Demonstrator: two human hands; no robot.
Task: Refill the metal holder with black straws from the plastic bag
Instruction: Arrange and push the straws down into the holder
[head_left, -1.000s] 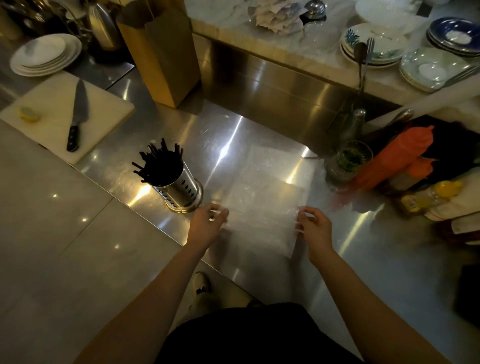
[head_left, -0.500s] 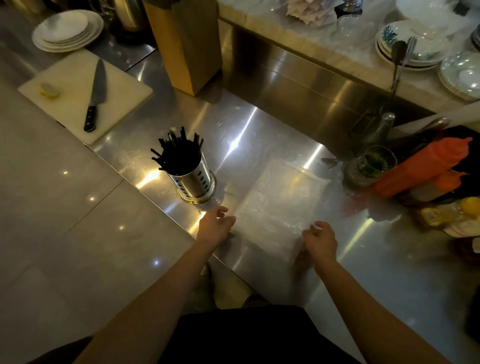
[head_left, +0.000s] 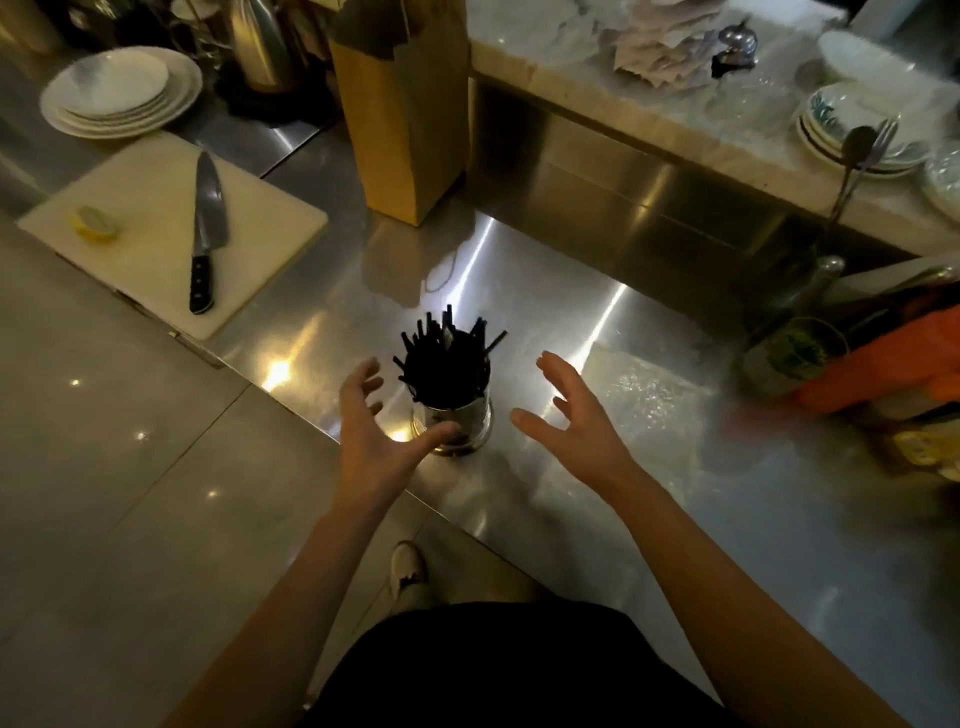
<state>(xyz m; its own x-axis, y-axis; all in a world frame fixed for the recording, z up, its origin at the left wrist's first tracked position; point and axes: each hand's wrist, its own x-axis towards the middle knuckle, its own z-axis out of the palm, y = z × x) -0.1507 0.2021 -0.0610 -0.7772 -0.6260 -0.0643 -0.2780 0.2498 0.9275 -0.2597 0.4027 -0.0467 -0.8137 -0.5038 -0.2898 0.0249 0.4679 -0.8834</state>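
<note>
The metal holder (head_left: 457, 423) stands on the steel counter (head_left: 545, 291), packed with black straws (head_left: 444, 358) — refilling looks essentially done. The left hand (head_left: 371, 426) and right hand (head_left: 576, 415) flank it, fingers spread, grasping nothing — the flat plastic bag (head_left: 649, 400) lies beside.

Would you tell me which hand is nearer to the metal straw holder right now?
Left. The left hand has its thumb just before the metal holder; the right hand hovers open, apart on its other side.

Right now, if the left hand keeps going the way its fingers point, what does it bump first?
Probably the black straws in the metal holder; the left hand angles toward them, though depth is unclear.
</note>
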